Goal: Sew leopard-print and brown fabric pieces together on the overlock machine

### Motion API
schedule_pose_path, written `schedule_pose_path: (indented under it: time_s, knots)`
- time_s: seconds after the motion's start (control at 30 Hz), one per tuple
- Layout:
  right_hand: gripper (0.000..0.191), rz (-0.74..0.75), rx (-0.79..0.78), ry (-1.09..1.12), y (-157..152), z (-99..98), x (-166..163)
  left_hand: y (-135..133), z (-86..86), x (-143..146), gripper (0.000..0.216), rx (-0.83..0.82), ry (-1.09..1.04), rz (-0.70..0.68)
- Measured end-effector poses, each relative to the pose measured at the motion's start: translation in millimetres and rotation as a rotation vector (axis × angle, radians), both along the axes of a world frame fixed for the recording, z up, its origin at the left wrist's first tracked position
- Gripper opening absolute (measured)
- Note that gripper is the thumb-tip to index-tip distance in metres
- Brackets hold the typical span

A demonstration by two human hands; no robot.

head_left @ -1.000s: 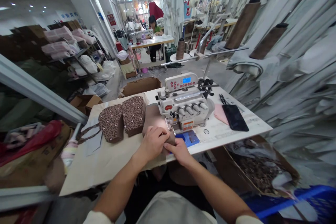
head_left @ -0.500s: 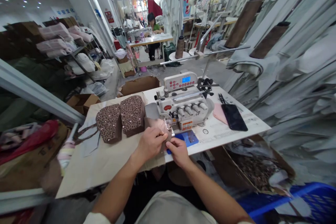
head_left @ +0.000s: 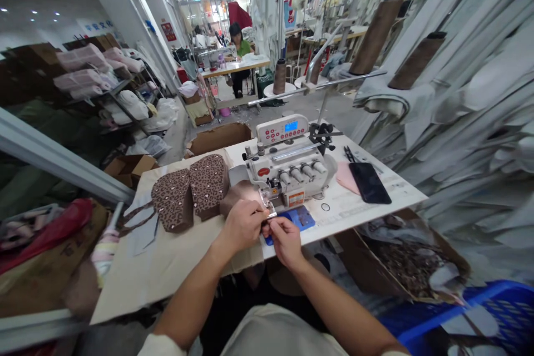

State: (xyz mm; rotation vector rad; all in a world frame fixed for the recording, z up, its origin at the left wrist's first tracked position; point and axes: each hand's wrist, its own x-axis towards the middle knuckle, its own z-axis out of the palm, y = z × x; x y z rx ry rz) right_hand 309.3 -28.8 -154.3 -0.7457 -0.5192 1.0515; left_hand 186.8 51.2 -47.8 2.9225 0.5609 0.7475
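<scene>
A brown fabric piece (head_left: pixel 238 196) lies at the needle end of a white overlock sewing machine (head_left: pixel 287 169), lit by its lamp. My left hand (head_left: pixel 246 223) is closed on the near edge of this fabric, right in front of the presser foot. Close beside it, my right hand (head_left: pixel 284 240) pinches with thumb and forefinger at the same edge; the bit between those fingertips is mostly hidden. Two stacks of leopard-print fabric pieces (head_left: pixel 171 199) stand on the table left of the machine.
A black phone (head_left: pixel 369 182) rests on pink cloth (head_left: pixel 345 176) at the right, near small black snips (head_left: pixel 349 154). Below the table's right edge sits a carton of scraps (head_left: pixel 417 258) beside a blue basket (head_left: pixel 496 311). Brown thread cones (head_left: pixel 377 33) stand behind. A co-worker (head_left: pixel 240 47) sits farther back.
The brown fabric has shifted and now spreads more to the left of the presser foot. Both hands have drawn closer together at its near edge. The view has moved slightly.
</scene>
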Motion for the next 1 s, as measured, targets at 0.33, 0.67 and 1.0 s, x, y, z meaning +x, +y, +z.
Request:
schedule_pose_path:
  time_s: [0.33, 0.67, 1.0]
  knots:
    - [0.032, 0.036, -0.027, -0.028, -1, -3.6, 3, 16, -38.9, -32, 0.062, -0.820, -0.683, 0.524]
    - [0.034, -0.029, -0.007, -0.058, -2, -2.7, 0, -41, -47.3, -63, 0.054, -0.808, -0.619, 0.483]
    - [0.011, 0.901, 0.108, -0.497, -96, 28.3, 25, -100, -34.1, -16, 0.058, -0.582, -0.269, 0.028]
